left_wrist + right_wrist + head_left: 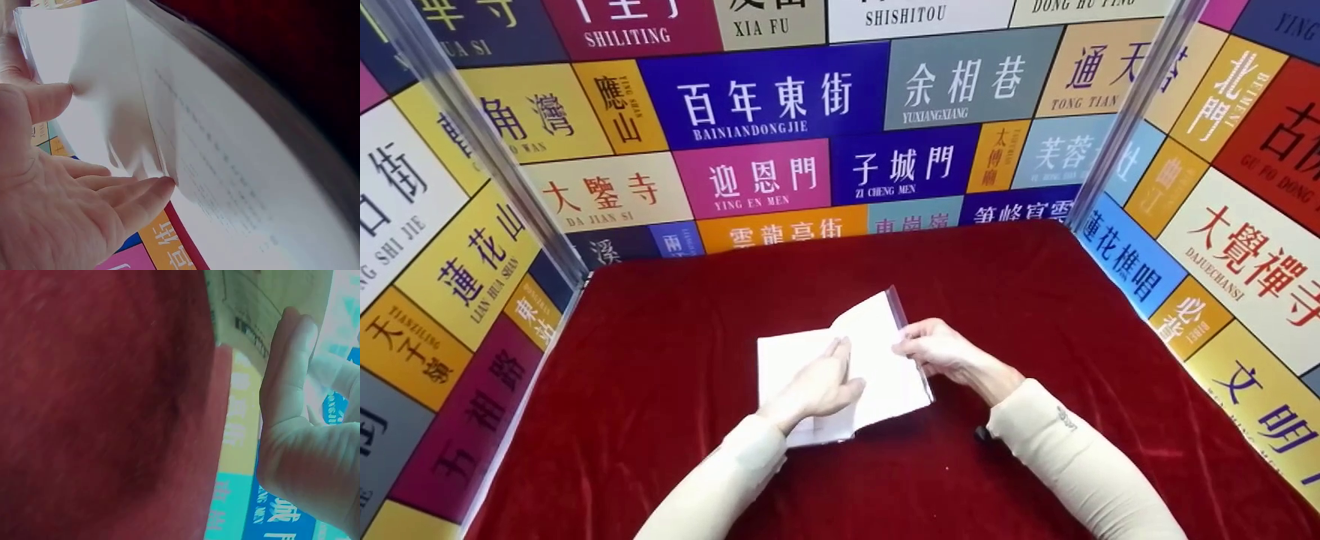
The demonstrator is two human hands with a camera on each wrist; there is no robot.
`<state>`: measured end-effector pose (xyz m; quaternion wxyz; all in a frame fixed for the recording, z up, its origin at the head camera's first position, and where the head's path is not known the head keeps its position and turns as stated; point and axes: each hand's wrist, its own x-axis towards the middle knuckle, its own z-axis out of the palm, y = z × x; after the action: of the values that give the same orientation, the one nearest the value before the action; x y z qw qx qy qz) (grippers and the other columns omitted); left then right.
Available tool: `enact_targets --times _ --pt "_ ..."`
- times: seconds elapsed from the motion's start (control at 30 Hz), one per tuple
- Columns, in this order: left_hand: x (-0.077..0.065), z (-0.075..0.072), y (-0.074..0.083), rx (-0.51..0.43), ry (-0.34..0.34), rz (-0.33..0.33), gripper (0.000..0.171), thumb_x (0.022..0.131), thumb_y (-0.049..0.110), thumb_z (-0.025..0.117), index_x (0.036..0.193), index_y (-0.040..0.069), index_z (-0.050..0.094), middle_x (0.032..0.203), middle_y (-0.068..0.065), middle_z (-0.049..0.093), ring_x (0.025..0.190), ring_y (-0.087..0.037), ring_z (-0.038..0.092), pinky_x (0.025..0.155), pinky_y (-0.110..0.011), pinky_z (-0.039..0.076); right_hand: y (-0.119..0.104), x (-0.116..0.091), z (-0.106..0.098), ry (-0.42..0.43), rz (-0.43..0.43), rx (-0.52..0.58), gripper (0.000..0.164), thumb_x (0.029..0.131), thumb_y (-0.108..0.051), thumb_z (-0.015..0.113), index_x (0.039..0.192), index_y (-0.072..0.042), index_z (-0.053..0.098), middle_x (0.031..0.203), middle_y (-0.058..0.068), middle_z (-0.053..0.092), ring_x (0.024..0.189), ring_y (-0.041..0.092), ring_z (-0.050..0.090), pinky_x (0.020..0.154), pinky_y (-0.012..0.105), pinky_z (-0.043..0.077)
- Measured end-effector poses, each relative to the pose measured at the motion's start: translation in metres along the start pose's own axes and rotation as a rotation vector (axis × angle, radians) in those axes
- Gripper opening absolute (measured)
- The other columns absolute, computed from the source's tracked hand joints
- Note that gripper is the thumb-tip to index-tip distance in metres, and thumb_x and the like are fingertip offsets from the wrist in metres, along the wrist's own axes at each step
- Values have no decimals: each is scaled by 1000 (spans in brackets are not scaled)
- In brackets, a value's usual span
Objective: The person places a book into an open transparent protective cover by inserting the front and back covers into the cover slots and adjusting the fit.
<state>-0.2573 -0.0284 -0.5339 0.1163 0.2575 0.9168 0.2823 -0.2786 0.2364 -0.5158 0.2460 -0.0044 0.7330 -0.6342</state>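
An open book (pixel 885 375) with mostly white pages lies in the middle of the cloth, its right side raised at a slant. My left hand (pixel 817 386) is over the fold, fingers extended and fingertips at the gutter. In the left wrist view, lines of print (pixel 214 146) run down one page, and the left thumb (pixel 53 101) touches the facing page. My right hand (pixel 949 351) pinches the outer edge of the right side between thumb and fingers. The right wrist view shows the printed outer side of the book (pixel 253 309) beside that hand.
A dark red velvet cloth (pixel 675 360) covers the table. Walls of colourful sign panels (pixel 765 97) stand behind and on both sides, with clear upright corner posts (pixel 1132 112). A small black object (pixel 981 433) shows beside the right sleeve.
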Motion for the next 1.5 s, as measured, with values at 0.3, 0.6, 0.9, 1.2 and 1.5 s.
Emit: enact_targets --times 0.3,0.6,0.9,1.2,1.5 --pt "-6 -12 -2 -150 106 40 77 103 32 63 168 -6 43 173 -26 49 164 -38 48 135 -55 42 -16 -6 25 -44 -49 15 30 110 -24 66 126 1 74 92 1 82 76 15 80 66 33 69" --pt "-7 -28 7 -380 226 24 46 116 46 54 125 7 78 106 -7 78 100 -21 72 93 -39 59 -29 -7 47 -55 -98 93 57 119 -42 48 146 5 66 126 18 82 97 22 83 80 39 71" --pt "-15 -44 1 -732 136 -231 90 110 59 62 169 -5 40 166 -27 58 147 -42 65 110 -53 64 -24 -1 74 -157 -189 -109 48 117 -22 52 160 -1 59 154 23 69 130 38 76 97 49 69" --pt "-24 -43 -33 -811 222 -311 40 105 16 64 138 -7 65 117 -19 78 94 -20 76 76 -28 63 -11 4 88 -292 -175 -348 51 114 -23 58 162 -7 59 166 20 60 150 43 62 107 55 64" --pt "-32 -42 -73 -804 390 -398 60 83 -7 63 143 -13 63 111 -26 82 81 -17 74 65 -25 61 -2 9 77 -217 -106 -304 47 109 -20 64 151 2 64 146 26 71 133 38 72 99 44 68"
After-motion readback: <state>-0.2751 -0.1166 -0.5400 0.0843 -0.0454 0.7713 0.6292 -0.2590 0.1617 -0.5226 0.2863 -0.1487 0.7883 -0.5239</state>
